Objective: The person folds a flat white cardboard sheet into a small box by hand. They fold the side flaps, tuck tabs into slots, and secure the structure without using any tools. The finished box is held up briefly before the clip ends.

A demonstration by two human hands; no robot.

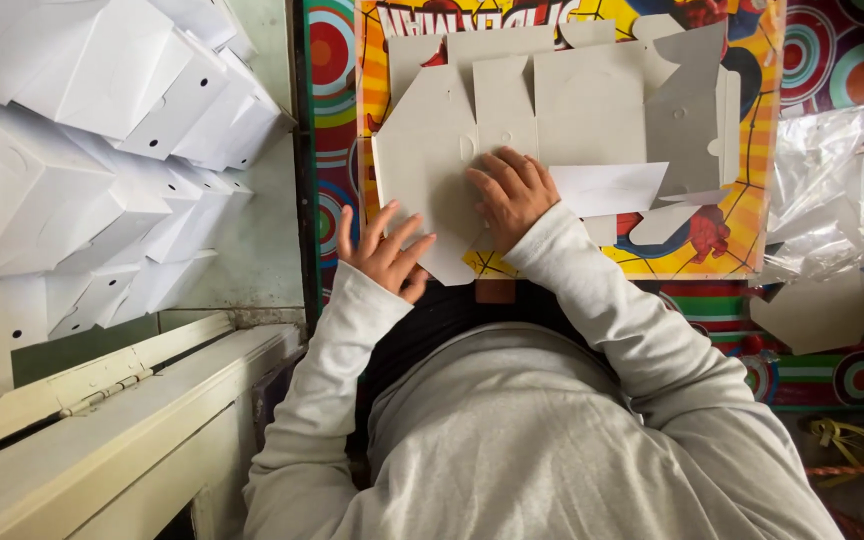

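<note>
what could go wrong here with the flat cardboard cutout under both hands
The flat cardboard blank may slide on the glossy colourful board, since only the right hand presses it flat. The left hand lifts one corner and could crease it off the fold line. The loose white paper piece may get swept aside.

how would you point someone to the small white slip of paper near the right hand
Start from the bright cartoon-printed board at the top middle, where a big flat grey cardboard cutout lies spread out. Just beside the right hand, which presses on that cutout, sits the white slip. It is clean white and a plain slanted oblong, unlike the grey, notched cardboard under it.
</note>
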